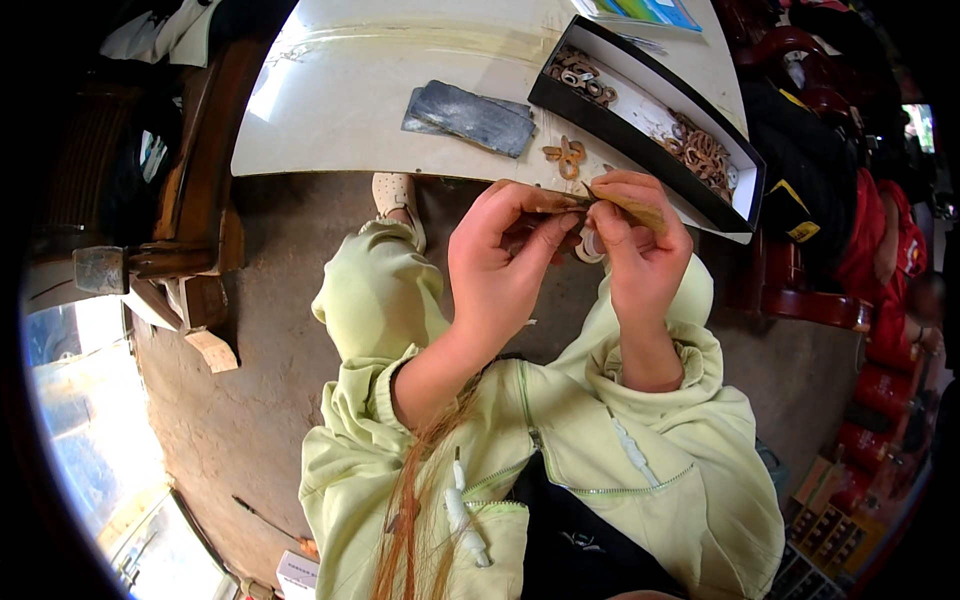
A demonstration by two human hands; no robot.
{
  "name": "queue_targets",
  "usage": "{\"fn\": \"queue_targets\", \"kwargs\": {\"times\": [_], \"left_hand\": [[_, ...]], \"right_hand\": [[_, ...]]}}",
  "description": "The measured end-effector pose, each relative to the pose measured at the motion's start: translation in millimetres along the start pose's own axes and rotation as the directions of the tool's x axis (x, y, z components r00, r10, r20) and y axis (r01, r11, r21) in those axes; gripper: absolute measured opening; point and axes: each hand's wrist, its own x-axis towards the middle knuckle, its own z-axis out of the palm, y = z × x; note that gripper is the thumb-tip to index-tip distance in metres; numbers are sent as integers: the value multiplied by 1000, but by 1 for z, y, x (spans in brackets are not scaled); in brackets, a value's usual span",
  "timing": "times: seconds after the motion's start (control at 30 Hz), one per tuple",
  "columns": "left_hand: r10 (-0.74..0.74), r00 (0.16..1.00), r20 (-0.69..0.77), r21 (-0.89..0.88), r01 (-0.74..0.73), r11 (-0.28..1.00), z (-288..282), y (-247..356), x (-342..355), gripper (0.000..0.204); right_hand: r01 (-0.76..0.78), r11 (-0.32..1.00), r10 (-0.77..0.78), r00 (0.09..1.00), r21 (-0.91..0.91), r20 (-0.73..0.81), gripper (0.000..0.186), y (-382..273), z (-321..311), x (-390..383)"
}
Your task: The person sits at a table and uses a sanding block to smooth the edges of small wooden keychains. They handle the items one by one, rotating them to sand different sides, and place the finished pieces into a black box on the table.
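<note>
Both hands (512, 240) (641, 245) pinch small pieces (643, 213); a white box (298, 571) bears print.

- Legible text: none.
- White box (297, 570), lower left: dark line of print, too small to read.
- Black shirt (560, 520): pale mark, unreadable.
- Colourful booklet (645, 12), top edge: print, if any, indistinct.

Left hand (508, 238) pinching, right hand (645, 240) pinching
</note>
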Motion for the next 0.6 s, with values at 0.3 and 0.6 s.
{"fn": "queue_targets", "kwargs": {"times": [0.3, 0.6], "left_hand": [[188, 982, -31, 158, -181, 971, 1, -2, 2, 13], [262, 965, -25, 308, -241, 920, 2, -5, 2, 21]], "right_hand": [[-165, 947, 167, 986, 277, 14, 20, -2, 0, -6], [-141, 970, 142, 990, 196, 8, 19, -7, 4, -6]]}}
